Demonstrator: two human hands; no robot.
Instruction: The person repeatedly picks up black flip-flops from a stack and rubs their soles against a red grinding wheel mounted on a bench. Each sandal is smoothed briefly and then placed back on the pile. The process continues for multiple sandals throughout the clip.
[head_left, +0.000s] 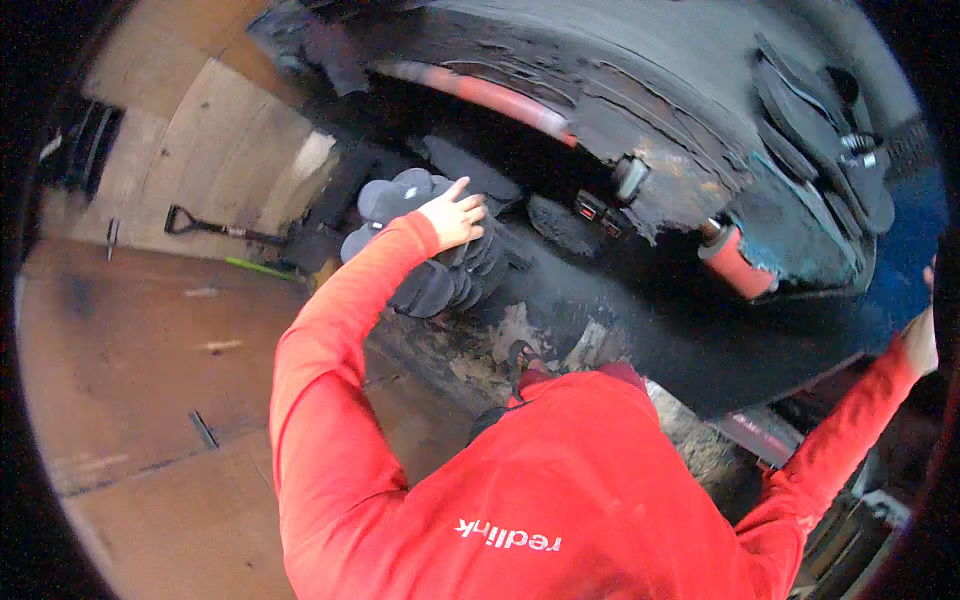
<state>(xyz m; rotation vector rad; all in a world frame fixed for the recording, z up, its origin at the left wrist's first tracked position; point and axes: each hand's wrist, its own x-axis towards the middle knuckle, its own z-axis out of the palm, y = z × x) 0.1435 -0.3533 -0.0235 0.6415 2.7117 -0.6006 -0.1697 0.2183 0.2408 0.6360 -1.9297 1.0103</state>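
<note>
Fingers (470, 212) of the left hand (450, 218) are spread fairly wide over a pile of dark grey soles (428, 288), with none that I can see curled around a piece; whether the fingertips touch the top ones, I can't tell. The pile sits ahead of the person and to the left, its flat, rounded pieces overlapping, most likely heaped like that because such thin things lie easily on one another and because this spot is within arm's reach. Far out on the other side, the right hand (922, 342) is half lost at the dark rim, so I can't say whether it grips anything; the arm is stretched so wide that it may be there for balance or support. More soles (830, 150) lie bunched together on the dusty dark ledge at the upper right, perhaps to keep them off the ground. Below them a red roller (738, 262) hangs near the ledge's edge, and a long orange bar (490, 98) runs beyond the pile. On the brown floor (120, 350), a black-handled tool (215, 228) lies well apart from the sandaled foot (522, 355), perhaps simply left out of the way.
</note>
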